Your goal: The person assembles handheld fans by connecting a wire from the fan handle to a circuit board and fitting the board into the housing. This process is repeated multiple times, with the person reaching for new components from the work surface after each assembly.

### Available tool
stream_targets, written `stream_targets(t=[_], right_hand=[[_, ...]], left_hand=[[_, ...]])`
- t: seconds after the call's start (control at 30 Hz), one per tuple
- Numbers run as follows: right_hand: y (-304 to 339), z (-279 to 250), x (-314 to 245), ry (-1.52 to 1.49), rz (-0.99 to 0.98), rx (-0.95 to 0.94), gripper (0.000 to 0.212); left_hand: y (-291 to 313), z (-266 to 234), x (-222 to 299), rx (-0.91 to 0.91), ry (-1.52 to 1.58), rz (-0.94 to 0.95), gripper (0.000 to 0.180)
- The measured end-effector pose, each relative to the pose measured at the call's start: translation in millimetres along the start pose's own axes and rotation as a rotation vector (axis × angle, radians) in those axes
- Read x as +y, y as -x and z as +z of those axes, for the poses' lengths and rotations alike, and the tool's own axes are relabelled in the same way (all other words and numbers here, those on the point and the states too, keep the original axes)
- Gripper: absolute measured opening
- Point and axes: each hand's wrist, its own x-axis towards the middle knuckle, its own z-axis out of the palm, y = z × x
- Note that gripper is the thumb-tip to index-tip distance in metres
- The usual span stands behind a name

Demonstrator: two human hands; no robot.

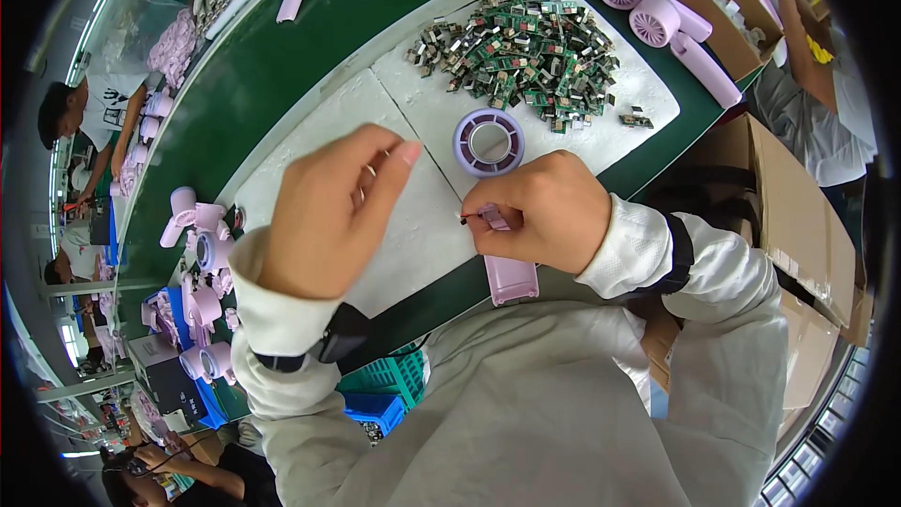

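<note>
My right hand [542, 213] is closed around the handle [511, 280] of a pale pink handheld fan, whose lower end sticks out below my fist. The round fan head [488, 143], with a purple ring and spokes, lies beyond my knuckles over the white foam board. A short bit of dark and red wire [465, 219] shows by my right fingertips. Raised over the board on the left, my left hand [333, 211] has its fingers curled in toward the thumb. Its other fingertips are hidden, and nothing is seen sticking out of it.
A heap of small green circuit boards [526, 52] covers the far part of the foam board [413, 268]; one board [636, 119] lies apart. Pink fans [657, 19] and a carton [718, 9] stand far right. More fan parts [202, 300] sit left. Other people work nearby.
</note>
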Motion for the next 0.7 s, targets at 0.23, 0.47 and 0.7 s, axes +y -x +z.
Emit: stream_targets(t=[0.23, 0.47, 0.7], right_hand=[[2.6, 2.5, 0.9, 0.012, -0.058, 0.030, 0.009], [6.0, 3.9, 6.0, 0.055, -0.109, 0.030, 0.009], [5.7, 0.3, 8.9, 0.034, -0.125, 0.010, 0.011]], left_hand=[[-93.8, 18.3, -32.6, 0.109, 0.140, 0.174, 0.025], [-114.8, 36.9, -35.5, 0.054, 0.059, 0.266, 0.038], [-79.4, 23.7, -56.0, 0.066, 0.120, 0.109, 0.041]])
